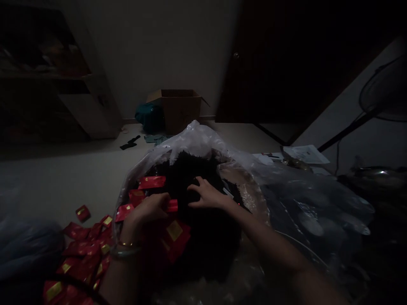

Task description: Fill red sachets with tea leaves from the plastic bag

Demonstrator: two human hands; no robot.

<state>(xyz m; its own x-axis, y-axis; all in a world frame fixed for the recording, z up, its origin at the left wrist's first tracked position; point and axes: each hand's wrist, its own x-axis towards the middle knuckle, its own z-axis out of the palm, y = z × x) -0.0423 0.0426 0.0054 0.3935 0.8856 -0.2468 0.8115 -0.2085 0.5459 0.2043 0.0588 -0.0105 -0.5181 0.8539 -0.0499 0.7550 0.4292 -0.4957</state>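
Observation:
Loose dark leaf-like material [187, 169], possibly tea, fills a wide container lined with a clear plastic bag [197, 133]. On its left side, my left hand [148, 209] is closed around a small red packet [172, 206], whose end sticks out past the fingers. Over the dark heap is my right hand [206, 194], its fingers bent and apart with nothing visible in them. Near my left hand lie other red packets, including one [151, 182] behind it and a gold-labelled one [174, 233] in front. A thin pale strip [228, 193] rests right of my right hand.
Many red packets with gold labels [85, 250] are piled on the floor at left. An open cardboard box [181, 110] stands against the wall beside a teal bag [149, 116]. Clear plastic sheeting [311, 203] spreads at right, below a fan [384, 93]. The room is dim.

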